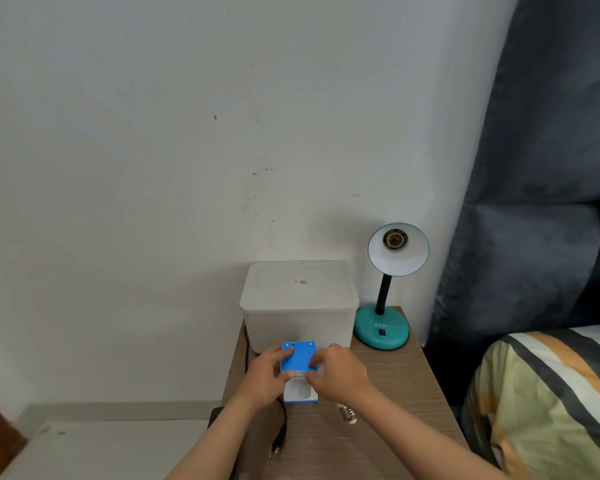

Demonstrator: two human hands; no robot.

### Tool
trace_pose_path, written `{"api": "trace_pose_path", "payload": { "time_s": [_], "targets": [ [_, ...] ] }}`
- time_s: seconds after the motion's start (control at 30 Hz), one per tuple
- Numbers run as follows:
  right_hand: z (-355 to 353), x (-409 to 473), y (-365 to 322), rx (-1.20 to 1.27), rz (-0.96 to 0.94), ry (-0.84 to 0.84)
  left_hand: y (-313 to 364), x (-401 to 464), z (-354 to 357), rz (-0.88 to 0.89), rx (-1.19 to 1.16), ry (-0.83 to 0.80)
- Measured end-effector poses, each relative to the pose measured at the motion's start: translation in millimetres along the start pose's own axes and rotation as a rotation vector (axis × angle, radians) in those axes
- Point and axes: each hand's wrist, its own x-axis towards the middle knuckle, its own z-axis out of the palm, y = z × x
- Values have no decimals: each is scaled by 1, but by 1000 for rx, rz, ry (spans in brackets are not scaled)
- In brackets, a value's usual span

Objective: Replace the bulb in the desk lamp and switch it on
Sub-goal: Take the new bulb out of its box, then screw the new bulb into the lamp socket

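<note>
A teal desk lamp (pixel 383 329) stands at the back right of the wooden nightstand (pixel 395 403), its shade (pixel 398 251) tilted toward me with the socket bare. A blue and white bulb box (pixel 299 362) stands near the middle of the nightstand. My left hand (pixel 267 374) grips its left side and my right hand (pixel 338 370) pinches its right side at the blue top flap. A loose bulb (pixel 347 414) lies on the wood just under my right wrist, its screw base showing. The lamp's black cord ends in an unplugged plug (pixel 277 446) near the front.
A translucent white lidded tub (pixel 300 299) sits behind the box, next to the lamp. A dark padded headboard (pixel 534 168) and a striped bed cover (pixel 551 393) fill the right side. The wall is close behind; the floor drops off left of the nightstand.
</note>
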Motion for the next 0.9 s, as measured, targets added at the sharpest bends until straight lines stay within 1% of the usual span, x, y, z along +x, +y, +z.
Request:
{"api": "trace_pose_path", "payload": {
  "time_s": [0.13,0.23,0.4,0.5,0.57,0.63,0.67,0.73,0.8,0.9],
  "targets": [
    [-4,-2,6,225,50,-5,5,-3,2,22,109,10],
    [-17,-4,8,355,70,-16,5,-6,6,3,142,57],
    [-42,-10,15,620,137,-168,18,-7,7,12,152,145],
    [-61,-14,23,732,144,-226,33,-6,4,61,103,207],
    [-78,-17,27,778,113,-235,47,-2,1,120,84,253],
    [-96,-22,30,828,56,-195,63,3,0,191,51,296],
    [-104,-24,32,840,22,-149,73,7,0,221,31,310],
    [-119,-25,38,805,-33,-16,92,15,1,272,-1,329],
    [-131,-24,48,809,-37,115,111,25,4,317,-33,347],
    [-144,-15,66,842,-49,254,140,45,9,359,-80,356]
  ]
}}
